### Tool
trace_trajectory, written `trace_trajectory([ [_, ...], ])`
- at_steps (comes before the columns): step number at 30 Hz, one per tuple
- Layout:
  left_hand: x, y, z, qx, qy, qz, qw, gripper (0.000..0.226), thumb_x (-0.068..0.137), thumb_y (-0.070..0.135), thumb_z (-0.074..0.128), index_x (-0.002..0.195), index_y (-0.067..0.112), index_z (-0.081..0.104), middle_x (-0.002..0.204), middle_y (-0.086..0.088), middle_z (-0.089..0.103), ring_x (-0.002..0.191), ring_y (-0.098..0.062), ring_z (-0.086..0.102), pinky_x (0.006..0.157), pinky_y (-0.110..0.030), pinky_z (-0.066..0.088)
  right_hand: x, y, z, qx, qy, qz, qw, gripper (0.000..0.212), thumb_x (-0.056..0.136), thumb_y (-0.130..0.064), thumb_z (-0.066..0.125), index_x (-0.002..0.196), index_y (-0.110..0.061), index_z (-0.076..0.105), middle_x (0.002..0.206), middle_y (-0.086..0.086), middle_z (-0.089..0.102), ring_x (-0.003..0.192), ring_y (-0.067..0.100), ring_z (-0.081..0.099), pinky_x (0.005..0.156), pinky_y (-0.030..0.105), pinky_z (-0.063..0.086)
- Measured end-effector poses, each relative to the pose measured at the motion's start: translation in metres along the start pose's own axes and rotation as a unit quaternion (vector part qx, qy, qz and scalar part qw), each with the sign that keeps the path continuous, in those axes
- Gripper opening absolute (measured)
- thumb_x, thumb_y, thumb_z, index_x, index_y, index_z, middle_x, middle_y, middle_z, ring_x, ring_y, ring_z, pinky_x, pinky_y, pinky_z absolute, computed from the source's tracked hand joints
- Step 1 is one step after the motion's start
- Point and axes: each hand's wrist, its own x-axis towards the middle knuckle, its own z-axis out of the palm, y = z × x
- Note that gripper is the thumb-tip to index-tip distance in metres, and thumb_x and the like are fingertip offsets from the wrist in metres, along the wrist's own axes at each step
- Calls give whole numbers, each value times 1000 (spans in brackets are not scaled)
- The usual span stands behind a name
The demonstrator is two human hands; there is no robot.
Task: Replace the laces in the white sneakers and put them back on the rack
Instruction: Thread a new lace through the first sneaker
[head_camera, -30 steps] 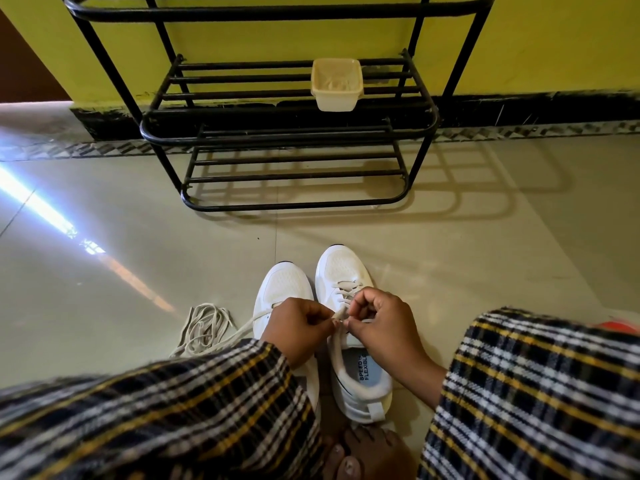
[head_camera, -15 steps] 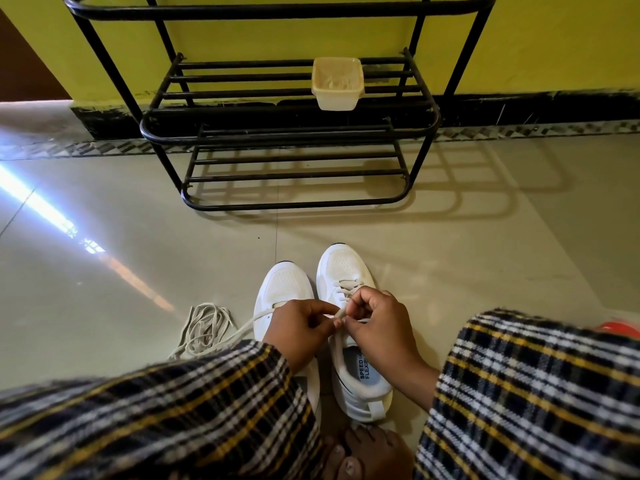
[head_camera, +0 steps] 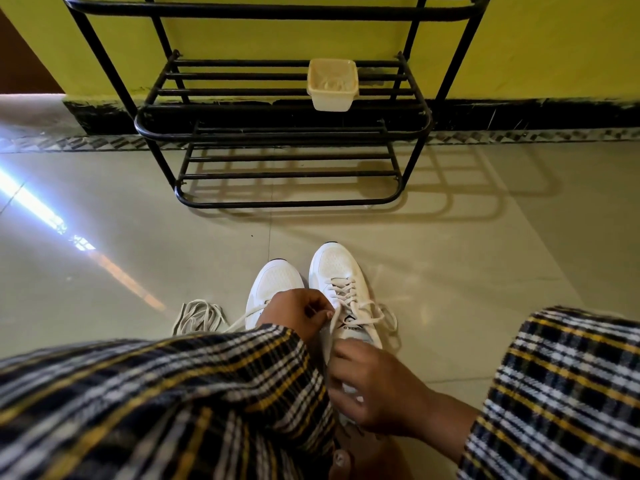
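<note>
Two white sneakers stand side by side on the tiled floor in front of me. The right sneaker [head_camera: 341,271] carries a cream lace [head_camera: 349,294] through its eyelets, with loose loops lying off its right side. My left hand [head_camera: 299,317] pinches a strand of that lace beside the tongue and covers the back of the left sneaker [head_camera: 275,282]. My right hand [head_camera: 375,386] sits lower, fingers curled over the right sneaker's heel opening; it is blurred. A spare bundle of cream laces [head_camera: 199,317] lies on the floor to the left.
A black metal shoe rack [head_camera: 287,202] stands against the yellow wall ahead, its lower shelves bare. A cream plastic tub [head_camera: 332,84] sits on the middle shelf. My plaid-clad knees fill the bottom left and right. Bare toes show near the bottom edge.
My right hand left the lace near the tongue and dropped back to the sneaker's heel. The lace loops now lie to the sneaker's right. My left hand stayed put.
</note>
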Motion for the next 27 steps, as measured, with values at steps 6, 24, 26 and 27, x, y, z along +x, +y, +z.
trace_trajectory([
  [6, 2, 2, -27, -14, 131, 68, 989, 9, 87, 12, 60, 83, 17, 65, 82, 8, 66, 80, -5, 62, 72, -20, 49, 6, 11, 6, -10, -79, 35, 996, 9, 79, -25, 57, 83, -26, 50, 85, -3, 46, 73, 19, 51, 60, 26, 35],
  [24, -1, 11, -19, 33, 4, 11, 999, 14, 91, 27, 59, 103, 20, 62, 101, 7, 64, 93, -9, 59, 83, -21, 43, 18, 15, 4, -13, -140, 88, 986, 12, 87, -26, 58, 98, -21, 60, 103, 1, 53, 94, 22, 55, 70, 22, 32],
  [26, -1, 8, -17, 119, -31, 11, 992, 21, 90, 35, 59, 106, 22, 64, 105, 7, 65, 99, -11, 58, 86, -24, 44, 26, 11, -1, -24, -198, 94, 975, 23, 90, -19, 57, 112, -14, 60, 118, 10, 52, 108, 28, 51, 81, 29, 37],
  [27, -1, 7, -16, 139, -35, 6, 990, 18, 91, 38, 57, 99, 24, 66, 102, 6, 67, 94, -12, 59, 81, -25, 45, 28, 11, -2, -32, -220, 96, 970, 27, 91, -17, 56, 117, -11, 58, 123, 13, 50, 112, 28, 49, 87, 30, 37],
])
